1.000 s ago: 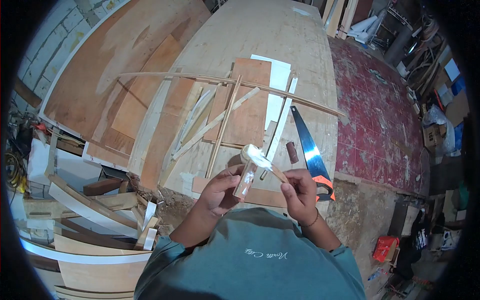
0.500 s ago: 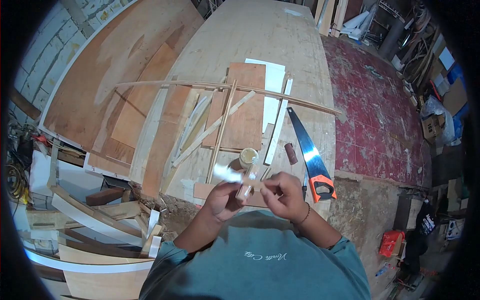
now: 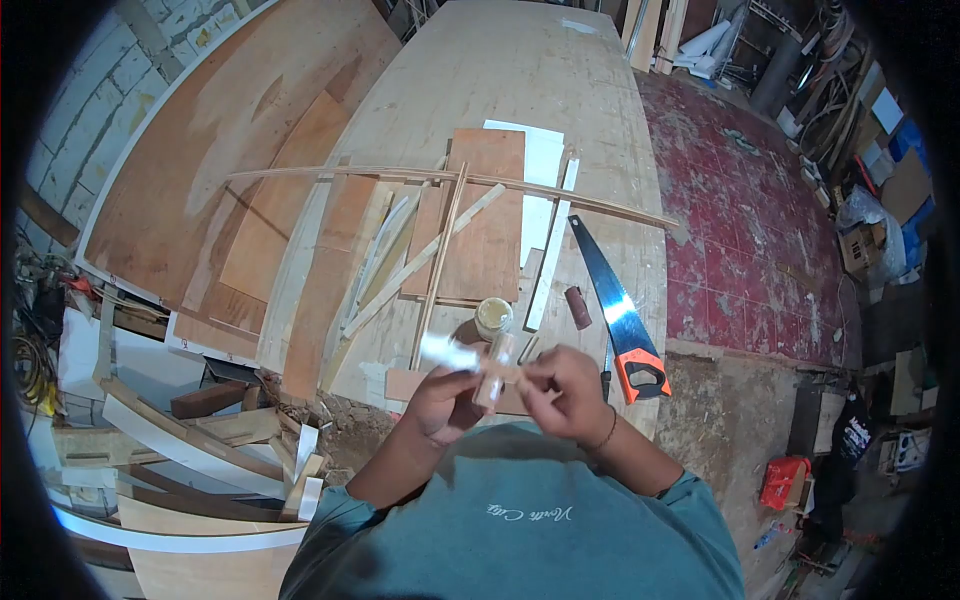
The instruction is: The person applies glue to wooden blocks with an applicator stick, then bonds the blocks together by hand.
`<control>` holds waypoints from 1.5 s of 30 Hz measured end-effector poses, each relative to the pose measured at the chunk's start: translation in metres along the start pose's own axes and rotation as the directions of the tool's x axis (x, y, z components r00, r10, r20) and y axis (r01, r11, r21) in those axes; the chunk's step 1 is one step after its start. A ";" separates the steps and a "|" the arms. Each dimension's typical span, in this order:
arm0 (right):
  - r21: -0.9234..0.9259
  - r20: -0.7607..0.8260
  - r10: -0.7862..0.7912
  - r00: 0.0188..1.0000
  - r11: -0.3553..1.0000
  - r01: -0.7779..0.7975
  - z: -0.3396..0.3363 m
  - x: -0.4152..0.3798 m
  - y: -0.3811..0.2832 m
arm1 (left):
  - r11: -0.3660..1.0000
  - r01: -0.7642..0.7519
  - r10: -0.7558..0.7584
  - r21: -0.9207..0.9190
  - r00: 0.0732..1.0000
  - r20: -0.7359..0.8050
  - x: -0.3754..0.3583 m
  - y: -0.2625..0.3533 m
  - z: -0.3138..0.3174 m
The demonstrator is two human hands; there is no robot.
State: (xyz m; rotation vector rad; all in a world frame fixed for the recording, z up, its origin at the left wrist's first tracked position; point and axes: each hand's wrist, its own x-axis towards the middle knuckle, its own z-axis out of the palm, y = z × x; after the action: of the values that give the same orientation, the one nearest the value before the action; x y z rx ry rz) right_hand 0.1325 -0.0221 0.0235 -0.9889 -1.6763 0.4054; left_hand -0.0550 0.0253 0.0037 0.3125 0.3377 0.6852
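Note:
Close to my chest, over the near edge of the worktable, both hands are on a small cross-shaped wooden piece point(image 3: 494, 376). It has a thicker upright block and a thin strip across it; a blurred, bright white part point(image 3: 448, 351) sticks out to the left. My left hand point(image 3: 440, 405) is closed around the piece from the left and below. The fingers of my right hand point(image 3: 568, 390) pinch the right end of the cross strip. Just beyond the piece stands an open jar point(image 3: 493, 317) with pale cream-coloured contents.
A handsaw point(image 3: 617, 300) with an orange and black handle lies to the right, beside a brown roll point(image 3: 577, 308). Long thin wood strips point(image 3: 560, 192) cross a reddish plywood board point(image 3: 488, 220) on the worktable point(image 3: 480, 70). Curved wooden frames point(image 3: 190, 440) sit at lower left.
Both hands keep hold of the wooden piece, with only a slight shift of the right fingers. The whole view has moved a little, so the table things appear slightly further left.

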 end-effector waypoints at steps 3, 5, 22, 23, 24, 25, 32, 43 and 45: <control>-0.028 -0.114 0.200 0.973 0.979 -0.204 -0.006 0.006 0.003 | 0.998 0.038 -0.042 0.050 0.996 0.073 -0.003 -0.002 0.004; 0.035 -0.137 0.211 0.968 0.977 -0.208 -0.002 0.005 0.001 | 0.999 0.033 -0.035 0.037 0.998 0.055 -0.004 -0.002 0.002; 0.012 0.032 0.253 0.967 0.967 -0.253 -0.032 -0.012 -0.029 | 0.910 -0.391 0.403 0.135 0.912 -0.075 -0.008 0.039 0.010; -0.005 0.029 0.233 0.972 0.973 -0.233 -0.033 -0.011 -0.031 | 0.918 -0.371 0.378 0.138 0.925 -0.032 -0.008 0.038 0.011; -0.021 0.025 0.212 0.977 0.977 -0.212 -0.033 -0.011 -0.032 | 0.920 -0.367 0.374 0.138 0.927 -0.032 -0.008 0.037 0.011; -0.022 0.021 0.216 0.976 0.976 -0.216 -0.033 -0.012 -0.032 | 0.929 -0.350 0.353 0.119 0.935 -0.010 -0.009 0.035 0.012; -0.018 -0.010 0.164 0.986 0.986 -0.164 -0.035 -0.020 -0.030 | 0.950 -0.287 0.295 0.124 0.954 -0.051 -0.010 0.029 0.018; -0.035 -0.052 0.003 0.999 0.999 -0.005 -0.031 -0.021 -0.026 | 0.964 -0.243 0.252 0.106 0.965 -0.077 -0.019 0.019 0.032; -0.038 -0.055 0.000 0.999 0.999 -0.002 -0.030 -0.021 -0.026 | 0.968 -0.238 0.244 0.078 0.967 -0.075 -0.021 0.017 0.028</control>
State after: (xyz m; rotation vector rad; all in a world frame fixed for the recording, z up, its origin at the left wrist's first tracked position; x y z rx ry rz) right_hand 0.1509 -0.0602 0.0393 -1.0205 -1.6395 0.3453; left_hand -0.0681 0.0193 0.0395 0.3945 0.4079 0.9299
